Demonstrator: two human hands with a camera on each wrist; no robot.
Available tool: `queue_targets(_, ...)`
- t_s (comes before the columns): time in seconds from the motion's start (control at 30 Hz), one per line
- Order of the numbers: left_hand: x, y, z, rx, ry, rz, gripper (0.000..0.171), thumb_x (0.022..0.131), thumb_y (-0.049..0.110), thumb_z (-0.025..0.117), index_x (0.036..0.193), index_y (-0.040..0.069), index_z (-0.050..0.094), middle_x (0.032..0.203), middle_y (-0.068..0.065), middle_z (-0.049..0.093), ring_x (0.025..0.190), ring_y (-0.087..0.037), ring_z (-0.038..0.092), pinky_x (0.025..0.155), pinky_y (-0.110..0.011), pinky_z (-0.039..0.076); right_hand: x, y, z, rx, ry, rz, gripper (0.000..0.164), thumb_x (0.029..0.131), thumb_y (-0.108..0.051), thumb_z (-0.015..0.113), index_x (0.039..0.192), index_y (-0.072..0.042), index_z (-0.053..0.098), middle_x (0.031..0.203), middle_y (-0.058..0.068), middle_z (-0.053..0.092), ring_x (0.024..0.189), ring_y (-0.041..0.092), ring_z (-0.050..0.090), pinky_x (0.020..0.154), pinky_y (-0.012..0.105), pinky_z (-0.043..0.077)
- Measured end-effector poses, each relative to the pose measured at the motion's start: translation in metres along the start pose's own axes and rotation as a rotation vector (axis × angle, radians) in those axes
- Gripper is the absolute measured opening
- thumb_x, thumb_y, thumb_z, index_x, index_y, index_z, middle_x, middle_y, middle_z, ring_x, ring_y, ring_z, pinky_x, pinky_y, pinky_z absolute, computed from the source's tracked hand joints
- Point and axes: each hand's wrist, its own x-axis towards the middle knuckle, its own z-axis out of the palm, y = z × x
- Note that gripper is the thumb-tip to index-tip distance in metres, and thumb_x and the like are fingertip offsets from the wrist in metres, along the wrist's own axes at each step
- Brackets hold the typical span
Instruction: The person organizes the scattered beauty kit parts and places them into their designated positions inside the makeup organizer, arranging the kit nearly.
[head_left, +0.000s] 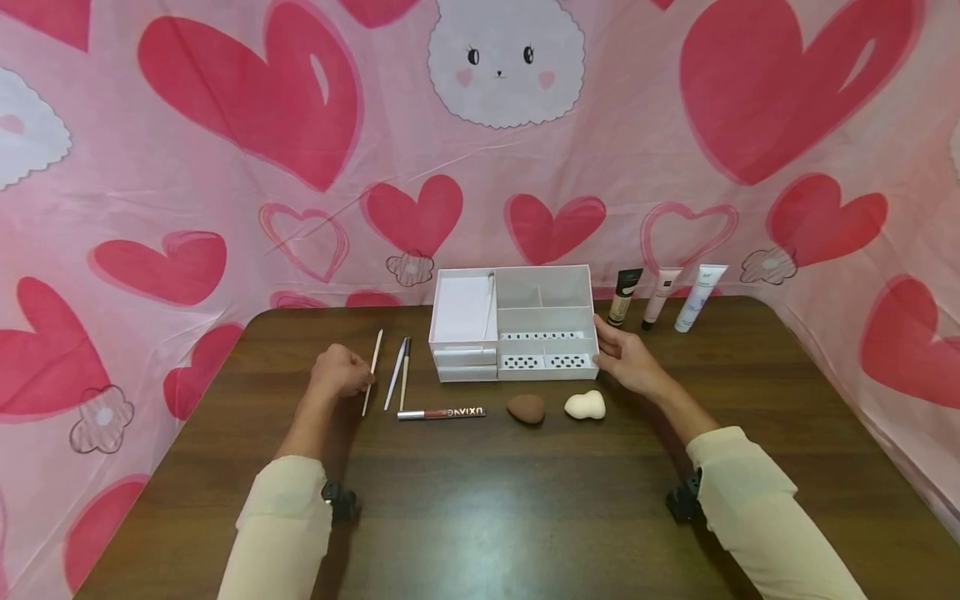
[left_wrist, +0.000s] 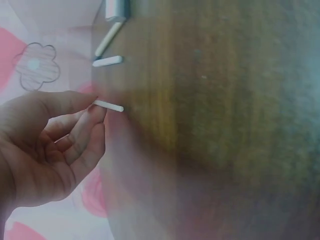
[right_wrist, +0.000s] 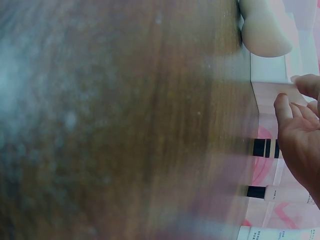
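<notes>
**Left hand on stick, right hand steadying organiser**

Pink heart-and-bunny cloth backdrop (head_left: 247,108) fills the top of the head view; dark brown wooden table (head_left: 480,500) covers the lower half. White plastic compartment organiser with small drawers (head_left: 514,321) sits at frame centre. Three upright cosmetic tubes (head_left: 660,297) stand right of it, against the cloth. Below the organiser: white gourd-shaped makeup sponge (head_left: 586,405), brown teardrop makeup sponge (head_left: 526,408), red lip-gloss tube lying flat (head_left: 441,413). Left of centre lie two thin pale brush handles (head_left: 400,372), and further left a thin white stick (head_left: 372,370).

Left hand (head_left: 341,372): fingers curled, tips pinching the near end of the thin white stick, which lies flat on the table; left wrist view shows the fingertips (left_wrist: 97,112) on it. Right hand (head_left: 626,358): fingers fairly straight, resting against the organiser's right wall, gripping nothing.

Step, as judged: picking up the stick, lift not begun. Next move likely calls for a firm pinch, a clean lift clear of the neighbouring handles, then carrying right to an organiser compartment.
</notes>
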Motion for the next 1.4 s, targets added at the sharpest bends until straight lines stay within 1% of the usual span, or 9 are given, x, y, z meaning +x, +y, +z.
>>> queue_targets(0.13,0.001,0.005,-0.003,-0.119,-0.025,0.013,0.019,0.083,0.009,0.071,0.091,-0.005,0.079,0.064,-0.003,0.074,0.054,-0.004,0.061,0.061,-0.024,0.057,0.000,0.000,0.000,0.006,0.001,0.007,0.071,0.095,0.017,0.048,0.156,0.013,0.012,0.163,0.034,0.014,0.146,0.051,0.028,0.109,0.033,0.041)
queue_targets(0.27,0.002,0.008,-0.006,-0.231,-0.067,0.007,0.022,0.085,0.005,0.069,0.099,-0.010,0.076,0.073,-0.008,0.078,0.057,-0.004,0.064,0.063,-0.028,0.062,0.000,0.001,0.000,0.005,0.000,0.009,0.071,0.095,0.016,0.048,0.156,0.013,0.012,0.163,0.034,0.013,0.146,0.051,0.028,0.108,0.031,0.042)
queue_targets(0.37,0.002,0.012,-0.007,-0.282,-0.083,0.018,0.024,0.086,0.004,0.069,0.102,-0.013,0.074,0.075,-0.009,0.078,0.060,-0.005,0.066,0.067,-0.030,0.063,0.000,0.000,0.000,0.006,0.002,0.004,0.071,0.095,0.017,0.048,0.156,0.014,0.012,0.163,0.034,0.014,0.146,0.052,0.028,0.108,0.029,0.043)
queue_targets(0.53,0.002,0.016,-0.010,-0.343,-0.089,0.040,0.025,0.088,0.003,0.071,0.105,-0.016,0.071,0.076,-0.008,0.077,0.064,-0.005,0.066,0.070,-0.032,0.063,0.001,0.001,0.000,0.004,0.004,0.000,0.070,0.095,0.018,0.047,0.155,0.014,0.012,0.162,0.035,0.015,0.145,0.052,0.029,0.108,0.029,0.043)
queue_targets(0.8,0.003,0.025,-0.013,-0.497,-0.150,0.058,0.034,0.093,0.003,0.067,0.118,-0.021,0.063,0.077,0.001,0.073,0.068,-0.003,0.066,0.075,-0.030,0.063,0.001,-0.001,0.000,0.001,0.002,0.011,0.070,0.095,0.017,0.047,0.156,0.014,0.012,0.163,0.034,0.015,0.146,0.051,0.029,0.110,0.037,0.040)
queue_targets(1.0,0.002,0.034,-0.014,-0.560,-0.172,0.072,0.036,0.093,0.001,0.067,0.120,-0.022,0.060,0.076,0.003,0.071,0.067,-0.004,0.066,0.074,-0.029,0.063,0.000,0.000,0.001,0.005,0.006,0.005,0.070,0.095,0.016,0.048,0.155,0.014,0.013,0.162,0.035,0.015,0.144,0.052,0.029,0.107,0.028,0.043)
queue_targets(1.17,0.001,0.043,-0.014,-0.615,-0.179,0.080,0.039,0.092,0.001,0.068,0.123,-0.022,0.059,0.074,0.003,0.071,0.066,-0.004,0.064,0.069,-0.025,0.062,0.000,0.001,0.002,0.008,0.009,0.008,0.069,0.095,0.016,0.048,0.155,0.014,0.014,0.162,0.035,0.017,0.144,0.051,0.030,0.103,0.019,0.044)
queue_targets(1.27,0.002,0.049,-0.015,-0.620,-0.170,0.093,0.040,0.092,0.001,0.068,0.124,-0.022,0.059,0.074,0.004,0.070,0.066,-0.003,0.063,0.068,-0.022,0.060,-0.001,0.001,0.002,0.017,0.010,0.009,0.069,0.095,0.016,0.048,0.156,0.014,0.013,0.162,0.035,0.017,0.145,0.051,0.030,0.102,0.016,0.044)
queue_targets(1.4,0.003,0.055,-0.017,-0.607,-0.157,0.123,0.040,0.093,0.002,0.067,0.125,-0.021,0.059,0.080,0.001,0.073,0.070,-0.002,0.065,0.074,-0.024,0.062,0.000,0.003,0.002,0.022,0.018,0.008,0.069,0.095,0.017,0.047,0.155,0.014,0.014,0.161,0.036,0.018,0.144,0.051,0.031,0.100,0.013,0.045)
